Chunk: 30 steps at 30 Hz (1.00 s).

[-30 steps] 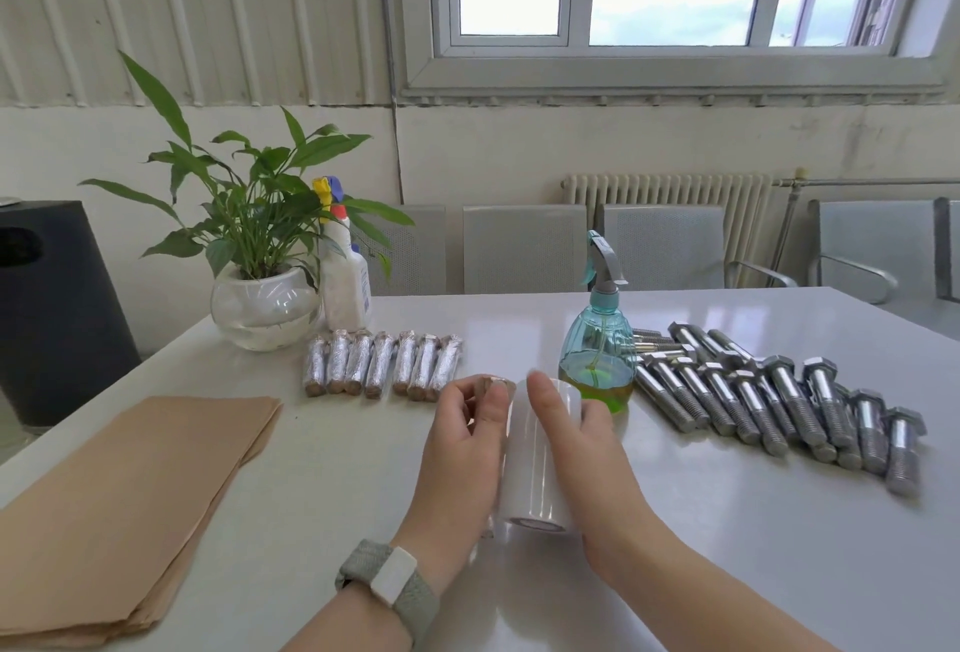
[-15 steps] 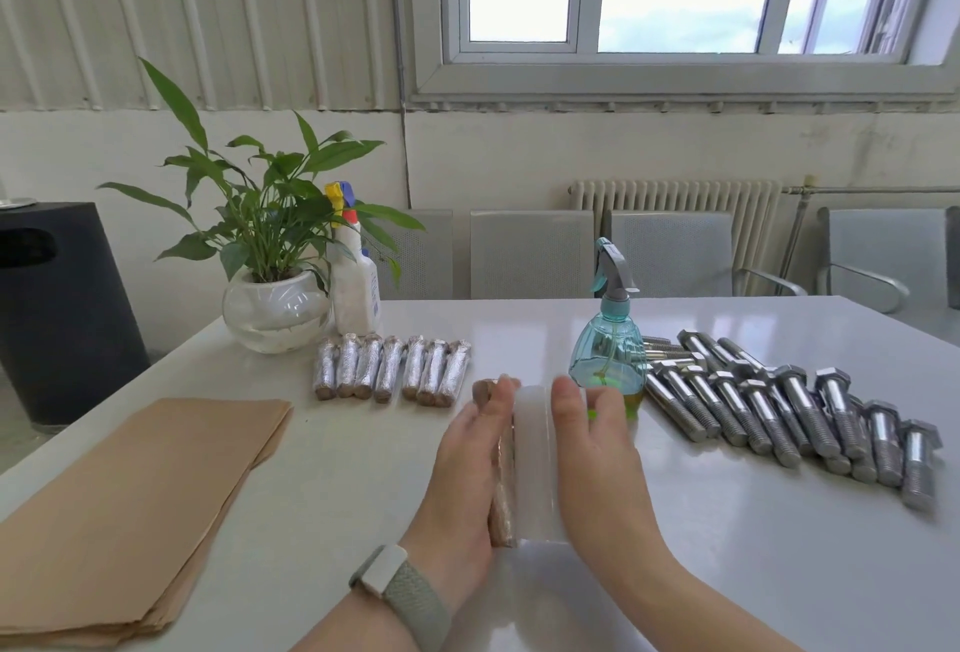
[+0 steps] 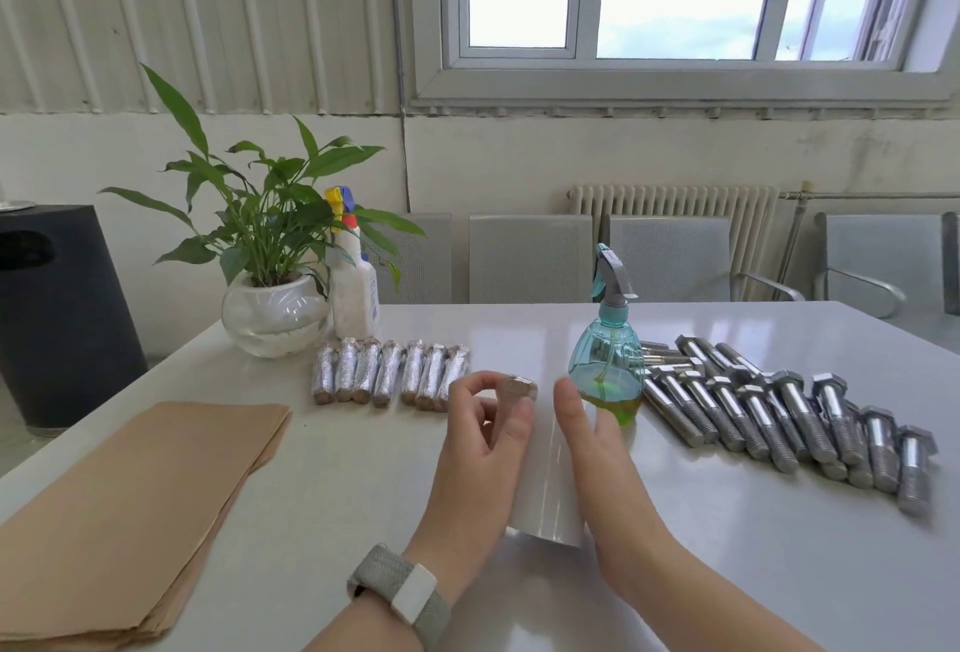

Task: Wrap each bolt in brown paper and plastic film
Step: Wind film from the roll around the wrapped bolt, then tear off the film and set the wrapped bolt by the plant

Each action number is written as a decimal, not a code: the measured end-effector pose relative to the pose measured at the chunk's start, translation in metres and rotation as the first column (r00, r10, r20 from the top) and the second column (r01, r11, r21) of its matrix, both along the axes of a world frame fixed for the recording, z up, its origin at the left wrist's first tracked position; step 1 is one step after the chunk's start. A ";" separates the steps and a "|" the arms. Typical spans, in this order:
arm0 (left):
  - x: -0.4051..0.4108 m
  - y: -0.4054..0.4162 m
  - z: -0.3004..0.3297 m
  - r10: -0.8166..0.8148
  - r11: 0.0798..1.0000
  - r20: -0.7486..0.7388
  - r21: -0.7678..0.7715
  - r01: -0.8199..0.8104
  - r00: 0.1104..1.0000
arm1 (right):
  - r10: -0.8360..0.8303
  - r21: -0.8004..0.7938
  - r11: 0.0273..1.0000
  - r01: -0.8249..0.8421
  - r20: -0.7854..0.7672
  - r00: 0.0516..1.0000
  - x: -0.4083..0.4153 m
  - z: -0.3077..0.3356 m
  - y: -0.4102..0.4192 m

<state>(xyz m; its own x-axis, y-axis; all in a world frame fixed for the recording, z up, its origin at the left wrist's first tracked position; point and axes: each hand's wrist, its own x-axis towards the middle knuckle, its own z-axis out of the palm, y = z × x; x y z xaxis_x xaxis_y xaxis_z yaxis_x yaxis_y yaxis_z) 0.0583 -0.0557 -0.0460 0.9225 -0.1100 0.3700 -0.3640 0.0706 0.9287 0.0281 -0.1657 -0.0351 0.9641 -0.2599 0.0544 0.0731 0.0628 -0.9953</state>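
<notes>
My left hand [image 3: 480, 449] holds a paper-wrapped bolt [image 3: 517, 388], whose brown end shows above my fingers. Between my hands lies the white roll of plastic film [image 3: 550, 490], lengthwise toward me. My right hand [image 3: 592, 449] lies against the roll's right side with straight fingers. A row of several bolts wrapped in paper and film [image 3: 389, 373] sits behind my left hand. Several bare steel bolts [image 3: 779, 412] lie in a row on the right. A stack of brown paper sheets [image 3: 130, 501] lies at the left.
A teal spray bottle [image 3: 608, 355] stands just behind my right hand. A potted plant in a glass bowl [image 3: 270, 308] and a white spray bottle [image 3: 353, 288] stand at the back left. Grey chairs [image 3: 530, 256] line the far table edge. A black bin [image 3: 52, 308] stands left.
The film roll has come down from upright to lying flat between my hands. My left fingers have curled round the wrapped bolt, and its end now shows clearly.
</notes>
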 end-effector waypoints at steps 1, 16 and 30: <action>-0.001 -0.001 0.000 -0.013 1.000 -0.028 -0.027 0.012 1.000 | -0.039 -0.047 0.998 0.040 0.007 0.999 -0.001 0.000 0.002; 0.002 0.006 0.013 -0.163 0.892 -0.529 -0.439 -0.105 0.833 | 0.057 -0.222 0.968 0.118 0.650 0.758 -0.026 0.010 0.019; 0.051 0.024 0.037 0.149 0.977 -0.539 0.207 -0.041 0.829 | -0.174 0.044 0.984 0.170 0.130 0.976 0.001 -0.002 -0.010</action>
<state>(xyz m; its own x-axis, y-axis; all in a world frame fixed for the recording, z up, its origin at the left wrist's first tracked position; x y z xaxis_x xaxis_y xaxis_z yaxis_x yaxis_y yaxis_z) 0.1096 -0.0321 -0.0094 0.9755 -0.0254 -0.2183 0.2136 -0.1241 0.9690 0.0288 -0.1758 -0.0370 0.8895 -0.4252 0.1674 0.2167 0.0701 -0.9737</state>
